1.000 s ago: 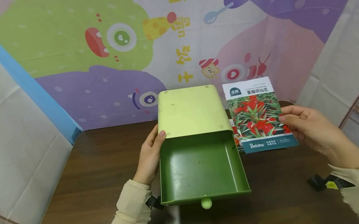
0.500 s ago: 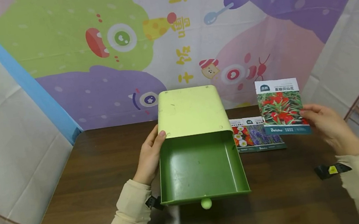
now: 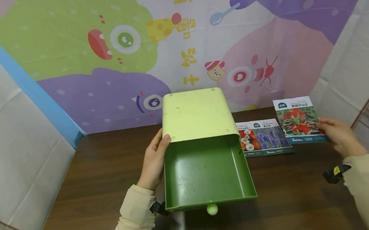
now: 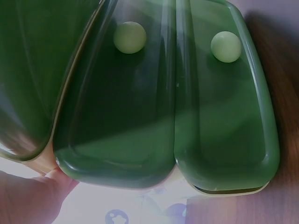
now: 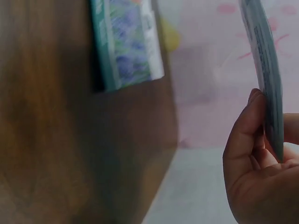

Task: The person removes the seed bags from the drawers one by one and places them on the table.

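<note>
A light green drawer cabinet (image 3: pixel 198 113) stands on the table, its dark green top drawer (image 3: pixel 209 173) pulled out and bare inside. My left hand (image 3: pixel 153 161) rests against the cabinet's left side, thumb at the front corner. Its other fingers are partly hidden. In the left wrist view that hand (image 4: pixel 32 198) touches the cabinet's side, below the pulled-out drawer. My right hand (image 3: pixel 340 136) pinches the right edge of a seed packet (image 3: pixel 298 121) with red flowers. In the right wrist view the packet (image 5: pixel 266 70) shows edge-on between thumb and fingers.
Right of the cabinet lie a seed packet with purple flowers (image 3: pixel 270 137) and one with red and white flowers (image 3: pixel 249 139), partly covered. Two lower drawers with round knobs (image 4: pixel 130 37) are closed. A cartoon-printed cloth (image 3: pixel 98 91) hangs behind the brown table (image 3: pixel 110 185).
My right hand has carried the red-flower packet rightward, then lowered it beside the purple one, uncovering the two packets on the table. My left hand and the cabinet have stayed put.
</note>
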Demonstrator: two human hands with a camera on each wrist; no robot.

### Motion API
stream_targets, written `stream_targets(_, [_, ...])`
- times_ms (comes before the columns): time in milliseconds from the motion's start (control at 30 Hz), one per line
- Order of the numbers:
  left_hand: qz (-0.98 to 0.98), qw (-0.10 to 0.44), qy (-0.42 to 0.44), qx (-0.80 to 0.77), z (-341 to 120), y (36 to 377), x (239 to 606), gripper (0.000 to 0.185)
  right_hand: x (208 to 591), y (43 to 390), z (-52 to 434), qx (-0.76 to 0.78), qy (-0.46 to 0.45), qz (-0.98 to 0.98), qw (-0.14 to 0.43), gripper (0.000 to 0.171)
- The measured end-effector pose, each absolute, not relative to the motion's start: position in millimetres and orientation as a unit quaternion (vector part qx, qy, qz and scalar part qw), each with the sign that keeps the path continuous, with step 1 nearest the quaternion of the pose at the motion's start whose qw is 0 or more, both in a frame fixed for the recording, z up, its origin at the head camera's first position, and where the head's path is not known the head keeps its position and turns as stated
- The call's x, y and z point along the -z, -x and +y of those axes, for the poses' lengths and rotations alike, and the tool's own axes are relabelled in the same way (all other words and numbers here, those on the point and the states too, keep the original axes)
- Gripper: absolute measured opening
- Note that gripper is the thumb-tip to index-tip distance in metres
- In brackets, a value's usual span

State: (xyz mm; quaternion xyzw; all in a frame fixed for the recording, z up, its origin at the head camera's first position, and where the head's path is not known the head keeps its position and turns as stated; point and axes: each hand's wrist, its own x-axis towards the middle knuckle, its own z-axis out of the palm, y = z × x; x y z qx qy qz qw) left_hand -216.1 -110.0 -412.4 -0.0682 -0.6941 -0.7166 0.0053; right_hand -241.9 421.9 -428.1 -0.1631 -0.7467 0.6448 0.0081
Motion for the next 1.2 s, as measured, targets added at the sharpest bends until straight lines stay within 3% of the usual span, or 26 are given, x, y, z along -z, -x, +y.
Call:
stream_targets(133, [-0.693,0.005,0.067,0.718,-109.9,216.1,412.3,0.064,444.4,248.1,430.6,-0.58,0.199,-0.79,0.016,0.019])
stream_targets(300, [-0.691,0.004,0.066,0.719,-109.7,216.2,412.3,0.064,460.4,253.1,437.9,-0.532,0.225,-0.816,0.013,0.06])
stream_targets(767, [-0.693,0.002,0.067,0.718,-110.2,217.1,413.3,0.064,479.8,258.5,444.5,-0.575,0.272,-0.771,-0.021,0.059])
stream_targets(1200, [-0.689,-0.001,0.063,0.722,-110.4,216.1,412.9,0.064,484.6,271.5,430.6,-0.589,0.297,-0.752,0.004,0.057])
